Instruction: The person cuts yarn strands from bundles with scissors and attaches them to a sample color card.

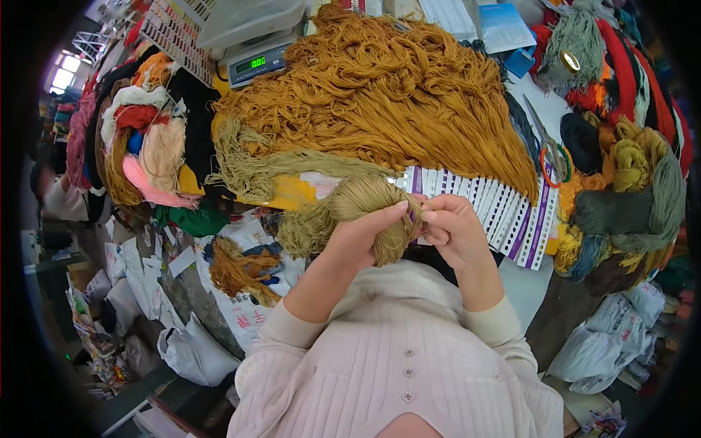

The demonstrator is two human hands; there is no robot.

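Note:
My left hand [358, 237] is wrapped round a folded olive-green yarn skein [365, 201], its thumb pressed near the skein's right end. Loose strands of the skein trail off to the left. At that right end my right hand [456, 226] is closed in a pinch, close to my left thumb. A small purple bit shows between the two hands; what the right fingertips hold is too small to make out. Just beyond my hands, more olive-green yarn [314, 164] lies along the front of a big heap of golden-brown yarn [380, 87].
Purple-and-white punched cards [504, 219] fan out right of my hands. Scissors [548, 142] with red and green handles lie farther right. A digital scale [259, 67] reading 0.00 stands at the back left. Coloured yarn bundles [157, 139] hang at the left, others [621, 190] at the right.

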